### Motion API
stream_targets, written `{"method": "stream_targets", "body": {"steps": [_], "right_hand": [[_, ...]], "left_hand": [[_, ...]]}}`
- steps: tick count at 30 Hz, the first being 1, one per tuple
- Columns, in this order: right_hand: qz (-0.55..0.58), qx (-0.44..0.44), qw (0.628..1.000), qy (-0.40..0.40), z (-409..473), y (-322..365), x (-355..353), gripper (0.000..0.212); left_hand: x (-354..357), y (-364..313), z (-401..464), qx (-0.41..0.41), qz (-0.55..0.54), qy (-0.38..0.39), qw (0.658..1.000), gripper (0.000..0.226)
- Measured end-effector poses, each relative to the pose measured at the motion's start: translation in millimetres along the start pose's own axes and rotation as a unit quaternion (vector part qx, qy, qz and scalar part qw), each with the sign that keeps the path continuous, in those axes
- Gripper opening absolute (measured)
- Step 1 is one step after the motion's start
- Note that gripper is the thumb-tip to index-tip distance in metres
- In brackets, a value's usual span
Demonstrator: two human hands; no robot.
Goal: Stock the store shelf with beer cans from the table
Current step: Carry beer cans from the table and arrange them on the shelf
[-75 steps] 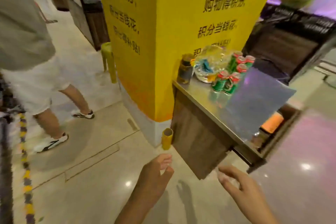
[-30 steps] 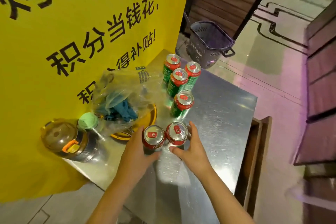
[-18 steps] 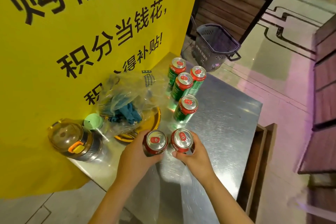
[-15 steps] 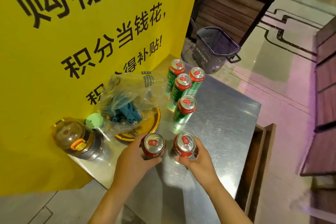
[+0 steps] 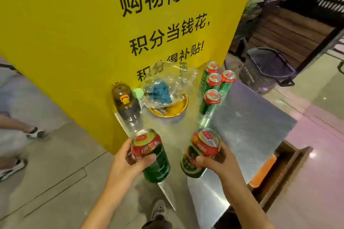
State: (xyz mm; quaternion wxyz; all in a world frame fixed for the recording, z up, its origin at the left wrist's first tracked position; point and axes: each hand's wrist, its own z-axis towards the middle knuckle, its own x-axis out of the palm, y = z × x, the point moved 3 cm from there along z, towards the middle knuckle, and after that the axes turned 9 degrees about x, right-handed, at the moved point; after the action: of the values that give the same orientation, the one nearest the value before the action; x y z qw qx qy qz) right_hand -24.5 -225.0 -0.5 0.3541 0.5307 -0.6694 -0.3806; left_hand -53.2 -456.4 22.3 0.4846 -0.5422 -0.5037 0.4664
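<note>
Head view: both cans, on the table (image 5: 251,117) 0.5 s ago, are now lifted clear, so carrying to the shelf comes next. Left hand (image 5: 126,161) clasps 1 beer can (image 5: 150,156), right hand (image 5: 216,161) another (image 5: 200,152), both tilted; 4 cans (image 5: 216,84) remain standing.

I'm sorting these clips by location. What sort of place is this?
Most likely a shop or supermarket floor. A yellow pillar carries a printed shopping-points promotion, a plastic shopping basket sits on the floor behind, and identical beer cans stand grouped on a steel table.
</note>
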Motion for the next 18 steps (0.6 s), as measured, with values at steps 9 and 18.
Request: {"method": "stream_targets", "body": {"steps": [9,18], "right_hand": [[-0.045,0.014,0.976,0.215,-50,-39,68,0.07],[-0.138,0.044,0.896,0.42,-120,-78,180,0.074]], "left_hand": [[-57,8,-160,-0.021,0.01,-0.251,0.968,0.07],[-129,20,-318,-0.041,-0.021,-0.479,0.877,0.078]]}}
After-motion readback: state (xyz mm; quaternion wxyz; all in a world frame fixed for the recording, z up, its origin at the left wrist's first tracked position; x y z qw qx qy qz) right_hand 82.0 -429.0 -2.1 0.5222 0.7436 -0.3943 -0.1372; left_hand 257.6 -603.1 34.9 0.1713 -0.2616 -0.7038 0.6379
